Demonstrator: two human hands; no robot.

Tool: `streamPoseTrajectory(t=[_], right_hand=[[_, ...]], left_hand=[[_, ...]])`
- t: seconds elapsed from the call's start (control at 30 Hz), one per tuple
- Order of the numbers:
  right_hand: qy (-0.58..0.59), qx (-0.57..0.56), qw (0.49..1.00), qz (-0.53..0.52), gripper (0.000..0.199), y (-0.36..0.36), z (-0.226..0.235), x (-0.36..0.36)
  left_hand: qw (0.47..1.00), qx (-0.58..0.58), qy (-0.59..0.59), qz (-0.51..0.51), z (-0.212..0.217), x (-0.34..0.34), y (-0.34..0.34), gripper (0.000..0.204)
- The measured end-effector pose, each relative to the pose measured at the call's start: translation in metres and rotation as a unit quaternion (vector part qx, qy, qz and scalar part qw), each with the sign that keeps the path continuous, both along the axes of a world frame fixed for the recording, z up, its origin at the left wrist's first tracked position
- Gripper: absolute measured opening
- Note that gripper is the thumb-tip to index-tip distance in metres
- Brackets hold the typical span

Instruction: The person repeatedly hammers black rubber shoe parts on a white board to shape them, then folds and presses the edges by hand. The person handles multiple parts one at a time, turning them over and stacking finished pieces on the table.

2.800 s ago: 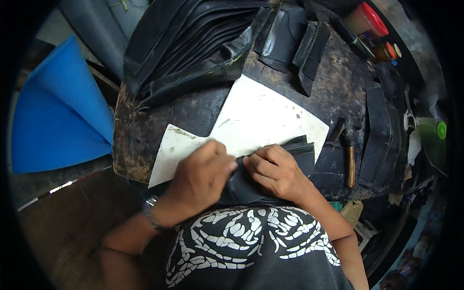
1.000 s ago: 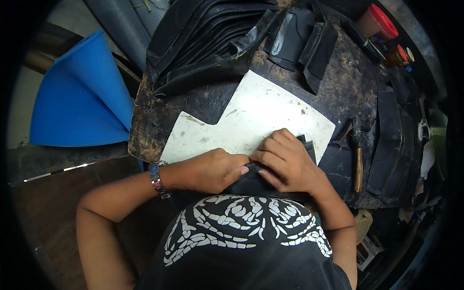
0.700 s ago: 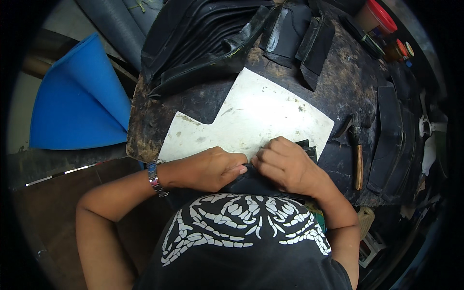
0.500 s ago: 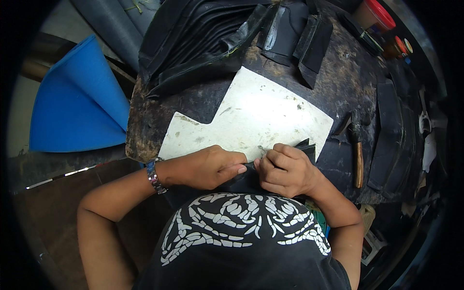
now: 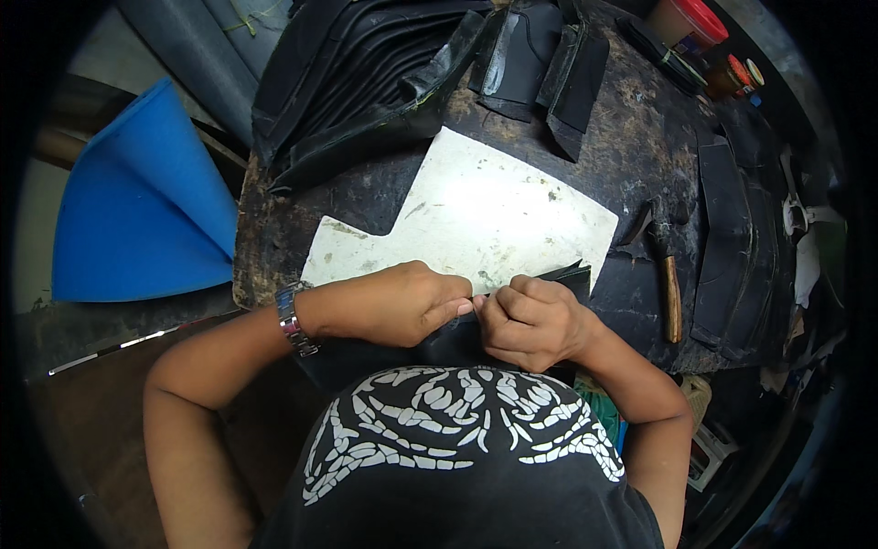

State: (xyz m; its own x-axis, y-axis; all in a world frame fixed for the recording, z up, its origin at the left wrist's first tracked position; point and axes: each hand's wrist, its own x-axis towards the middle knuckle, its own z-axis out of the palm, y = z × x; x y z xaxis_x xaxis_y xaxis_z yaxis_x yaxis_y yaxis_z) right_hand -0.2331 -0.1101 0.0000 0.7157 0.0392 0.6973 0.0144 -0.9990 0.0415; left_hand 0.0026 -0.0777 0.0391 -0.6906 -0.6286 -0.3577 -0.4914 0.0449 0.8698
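A thin, floppy black sheet of rubber or leather is being worked right at the near edge of the pale, notched cutting board on the stained dark workbench. One pointed corner of the sheet sticks out at the near right corner of the board; the rest is tucked under the hands and can't really be seen.

The left hand is closed down narrow, fingertips pinched on the sheet's edge just at the board's near side. The right hand is curled into a loose fist right next to it, thumbs nearly touching. Whether something small is gripped inside that fist can't be told.

Handling-wise, the sheet looks light and soft, probably bendy with a bit of spring, and not fragile. It would likely be best held close to the edge being worked, pinched between thumb and forefinger, since anything further back would just flop.

Right of the board, a wooden-handled hammer is lying. Beyond the board, a pile of black rubber strips and folded pieces is stacked. Left of the board, off the bench, a blue folded foam sheet is leaning.
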Motion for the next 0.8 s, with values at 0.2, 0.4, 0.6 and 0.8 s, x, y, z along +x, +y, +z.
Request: streamPoseTrajectory(t=[0.2, 0.4, 0.6, 0.8], right_hand=[[0.061, 0.165, 0.984, -0.011, 0.016, -0.011, 0.01, -0.008], [0.154, 0.297, 0.942, -0.002, 0.019, -0.019, 0.018, -0.023], [0.044, 0.042, 0.998, 0.012, 0.01, -0.011, 0.003, -0.017], [0.027, 0.012, 1.0, 0.006, 0.009, -0.009, 0.003, -0.018]], left_hand=[[0.996, -0.082, -0.032, 0.034, 0.0, -0.007, 0.015, 0.025], [0.996, -0.073, -0.011, 0.045, -0.002, -0.003, 0.014, 0.024], [0.998, -0.028, 0.042, 0.037, -0.004, 0.001, 0.012, 0.023], [1.0, 0.01, 0.027, 0.002, -0.002, 0.0, -0.001, 0.029]])
